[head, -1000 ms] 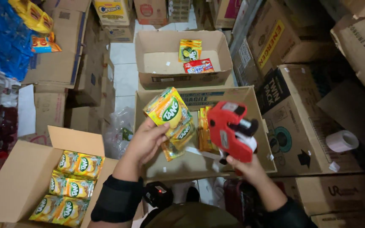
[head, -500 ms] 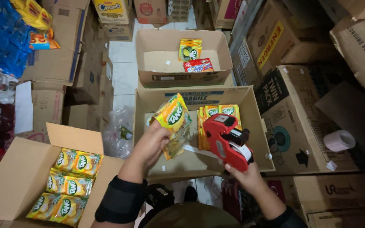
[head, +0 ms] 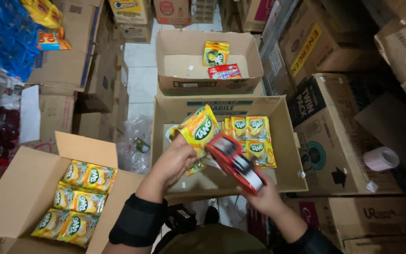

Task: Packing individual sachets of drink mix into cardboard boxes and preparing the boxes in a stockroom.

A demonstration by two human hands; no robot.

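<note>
Left hand (head: 172,162) gripping yellow sachets (head: 198,129), right hand (head: 264,197) clutching red price gun (head: 236,162) (above the open carton (head: 285,141)).

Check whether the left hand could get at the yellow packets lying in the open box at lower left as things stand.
Probably not freely: the left hand already grips a yellow packet over the middle box. The way itself looks open, since the lower-left box has its flaps spread and nothing covers its packets.

A single head-worn camera looks steeply down from close above the person's own forearms, facing away from the body over an open cardboard box (head: 285,141) in the near middle, with stacked cartons (head: 344,117) right, another open box (head: 19,188) near left.
</note>
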